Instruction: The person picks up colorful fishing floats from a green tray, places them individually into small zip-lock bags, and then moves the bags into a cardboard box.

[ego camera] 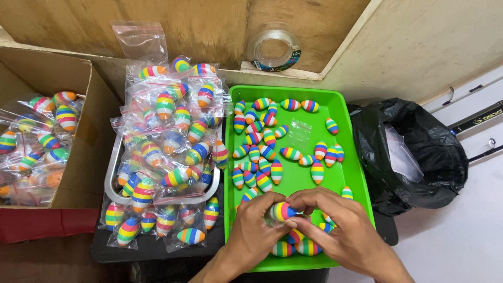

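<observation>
At 6 o'clock of the green tray (pixel 343 112), both hands meet over a striped float (pixel 283 211), an egg-shaped piece banded in yellow, blue, red and green. The left hand (pixel 255 230) has its grip closed on the float from the left, thumb and fingers pinching its rounded body; the right hand (pixel 343 228) curls in from 3 o'clock with its fingertips at the float's right end, its grip closed there too, though whether it also pinches a thin clear bag cannot be told. The float looks light and probably firm, smooth enough to slip, so a hold across its widest middle band seems safest, rather than at the tapered tips. More loose floats (pixel 262 152) lie scattered across the tray from 12 to 9 o'clock, with a small empty clear bag (pixel 299 130) among them. At 9 o'clock, bagged floats (pixel 167 152) heap over a metal tray (pixel 111 183); further left a cardboard box (pixel 78 152) holds more. A black bag (pixel 419 152) sits at 3 o'clock, a line spool (pixel 274 50) at 12.
</observation>
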